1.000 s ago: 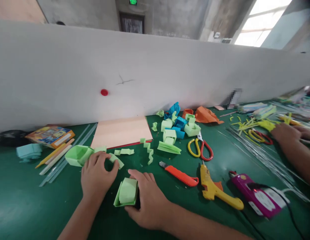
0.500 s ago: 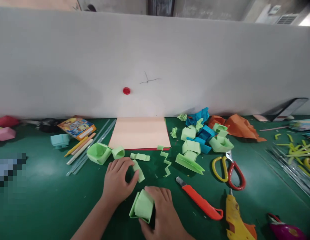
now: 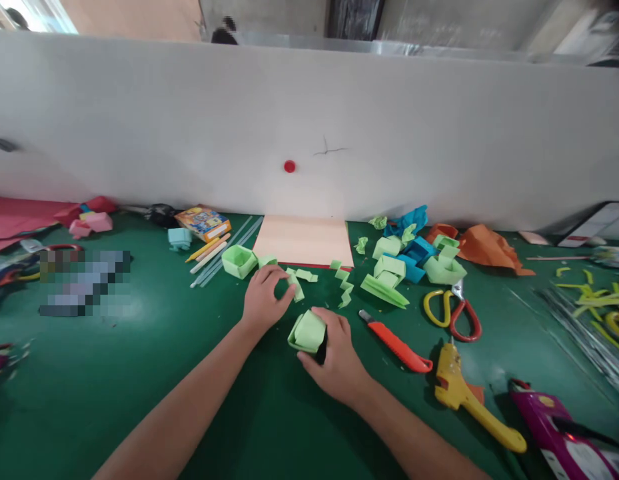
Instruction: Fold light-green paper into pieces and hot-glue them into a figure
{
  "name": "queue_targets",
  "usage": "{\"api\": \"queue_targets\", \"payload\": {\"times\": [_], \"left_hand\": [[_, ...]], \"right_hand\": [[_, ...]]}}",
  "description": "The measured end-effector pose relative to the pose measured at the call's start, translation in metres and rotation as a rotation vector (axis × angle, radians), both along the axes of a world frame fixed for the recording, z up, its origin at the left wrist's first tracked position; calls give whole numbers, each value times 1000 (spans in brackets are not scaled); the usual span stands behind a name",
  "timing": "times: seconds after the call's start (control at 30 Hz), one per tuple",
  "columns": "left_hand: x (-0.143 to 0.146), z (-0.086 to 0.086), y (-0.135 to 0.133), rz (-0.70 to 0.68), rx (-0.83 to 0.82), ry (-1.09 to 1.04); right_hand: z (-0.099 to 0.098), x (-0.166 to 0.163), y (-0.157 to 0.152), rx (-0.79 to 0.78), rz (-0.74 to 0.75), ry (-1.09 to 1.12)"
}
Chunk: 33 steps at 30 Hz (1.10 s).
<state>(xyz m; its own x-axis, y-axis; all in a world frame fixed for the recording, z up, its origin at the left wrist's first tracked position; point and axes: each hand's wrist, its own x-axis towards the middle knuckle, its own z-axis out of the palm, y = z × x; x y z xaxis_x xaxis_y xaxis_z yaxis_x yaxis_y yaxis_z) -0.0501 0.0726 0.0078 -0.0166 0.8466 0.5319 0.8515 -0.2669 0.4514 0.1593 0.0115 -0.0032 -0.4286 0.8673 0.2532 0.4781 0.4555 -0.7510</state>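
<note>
My right hand (image 3: pixel 336 353) grips a light green folded paper box (image 3: pixel 309 331) between thumb and fingers, just above or on the green table. Beyond and to the left, my left hand (image 3: pixel 266 300) is curved, its thumb apart from the fingers and nothing visible between them. Its fingertips are close to a creased green paper strip (image 3: pixel 296 287); whether they touch it I cannot tell. Another green paper box (image 3: pixel 239 261) stands behind that hand, beside a smaller green piece (image 3: pixel 268 261) that the fingers partly cover. A zigzag-folded green strip (image 3: pixel 346 288) lies to the right.
Right of my hands lie a red utility knife (image 3: pixel 400 345), scissors (image 3: pixel 466 320) and a yellow glue gun (image 3: pixel 459 383). Behind them are folded green and blue paper pieces (image 3: pixel 389 270). Peach paper (image 3: pixel 303 241) lies against a white partition (image 3: pixel 189 120). Coloured sticks (image 3: pixel 209 257) lie at left.
The camera view has tilted and shifted left, so everything appears higher and further right. My right hand keeps its grip on the green box; my left hand stays by the strips.
</note>
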Motion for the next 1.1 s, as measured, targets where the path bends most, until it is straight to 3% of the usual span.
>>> {"api": "queue_targets", "payload": {"times": [0.3, 0.4, 0.67, 1.0, 1.1], "left_hand": [[8, -1, -26, 41, -135, -53], [12, 3, -32, -45, -110, -150], [34, 0, -60, -470, -139, -394], [31, -2, -53, -524, -253, -510], [31, -3, -54, -509, -274, -532]], "right_hand": [[5, 4, 0, -7, -91, 116], [4, 6, 1, -10, -113, 137], [-4, 6, 4, -2, -118, 177], [-2, 7, 1, -47, -119, 180], [2, 14, -5, 24, -83, 133]]}}
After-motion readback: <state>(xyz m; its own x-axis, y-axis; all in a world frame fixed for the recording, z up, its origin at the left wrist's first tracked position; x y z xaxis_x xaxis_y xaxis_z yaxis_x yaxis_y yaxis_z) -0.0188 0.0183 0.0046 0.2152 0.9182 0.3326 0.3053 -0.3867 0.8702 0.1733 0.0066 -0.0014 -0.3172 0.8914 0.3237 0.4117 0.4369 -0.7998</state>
